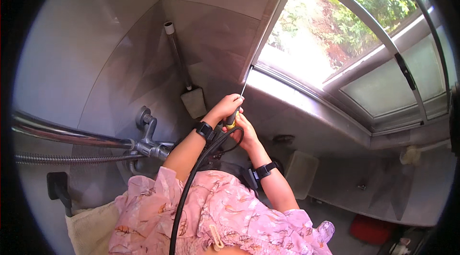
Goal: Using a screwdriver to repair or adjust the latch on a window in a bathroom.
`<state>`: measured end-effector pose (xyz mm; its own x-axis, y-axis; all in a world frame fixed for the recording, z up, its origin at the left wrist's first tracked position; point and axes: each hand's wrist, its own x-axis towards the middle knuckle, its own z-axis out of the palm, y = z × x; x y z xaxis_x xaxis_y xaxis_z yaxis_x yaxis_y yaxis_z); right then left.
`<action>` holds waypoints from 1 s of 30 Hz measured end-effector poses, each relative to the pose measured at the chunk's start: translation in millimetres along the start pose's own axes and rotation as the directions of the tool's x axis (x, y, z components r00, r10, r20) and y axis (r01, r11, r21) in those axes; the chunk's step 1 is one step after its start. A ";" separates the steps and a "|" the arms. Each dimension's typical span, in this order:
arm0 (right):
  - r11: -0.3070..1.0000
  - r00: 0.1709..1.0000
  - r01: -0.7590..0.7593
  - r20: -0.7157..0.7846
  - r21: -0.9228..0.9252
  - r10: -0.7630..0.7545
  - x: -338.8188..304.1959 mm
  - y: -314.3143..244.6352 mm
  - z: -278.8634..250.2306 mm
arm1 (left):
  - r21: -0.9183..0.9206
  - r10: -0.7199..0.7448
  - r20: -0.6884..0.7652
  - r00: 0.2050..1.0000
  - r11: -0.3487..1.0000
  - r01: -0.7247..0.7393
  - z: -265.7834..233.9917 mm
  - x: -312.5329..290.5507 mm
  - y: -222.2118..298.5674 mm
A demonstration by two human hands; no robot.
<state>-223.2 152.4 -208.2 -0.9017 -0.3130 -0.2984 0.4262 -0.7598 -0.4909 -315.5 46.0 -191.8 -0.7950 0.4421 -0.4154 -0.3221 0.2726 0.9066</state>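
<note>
Both hands are together, clamped on one tool: a long metal-shafted screwdriver w/ a black-and-yellow handle (231, 122), held in front of the chest & pointing up and slightly right. L hand (225, 108) is the upper one, fingers closed round the top of the grip near the bare shaft; R hand (247, 133) is just below, wrapped on the handle from the right side. Tip is up at the lower-left corner of a grey metal-framed sliding window (306, 82) (can't tell if it actually touches the frame). Green trees (388, 1) show thru the glass.

Each wrist has a black strapped device, L one (205, 131) & R one (264, 170). A thick black cable (184, 192) runs up over the pink leaf-print top (225, 192) & loops by the R hand.

L of the arms: chrome shower mixer (149, 147) on the wall, w/ a shiny chrome pipe (72, 133) & a ribbed metal hose (76, 159) going off left. Above it, a pole-handled tool w/ a flat whitish head (193, 103) stands near the wall, head down. Lower left, a cream towel (91, 228) lies beside a black flat-faced holder (58, 186). R side: a pale see-thru plastic tub (304, 173) sits near the R forearm; farther off, lower right, a red object (371, 229), too dim to ID.
</note>
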 end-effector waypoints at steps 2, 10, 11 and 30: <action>0.999 0.999 -0.033 0.015 -0.040 0.034 1.4 -0.1 4.4 | -0.120 0.064 -0.064 0.996 0.990 -0.072 -1.9 1.5 -11.2; 0.958 0.993 -0.114 -0.070 -0.264 0.099 19.7 -3.0 -1.5 | -0.210 -0.116 0.031 0.993 0.970 0.120 -16.4 -25.8 -21.6; 0.961 0.986 -0.110 -0.148 -0.254 0.074 24.5 1.3 -3.4 | -0.253 -0.141 0.035 0.989 0.956 0.145 -14.0 -28.9 -27.0; 0.716 0.956 -0.177 -0.291 -0.675 -0.038 28.9 -32.7 11.9 | -0.598 -0.205 0.080 0.975 0.773 0.212 11.2 -64.0 -10.2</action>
<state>-264.1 161.4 -191.1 -0.8569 -0.1045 -0.5048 0.5142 -0.1037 -0.8514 -255.6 24.5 -175.3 -0.6681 0.4442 -0.5970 -0.7246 -0.2062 0.6576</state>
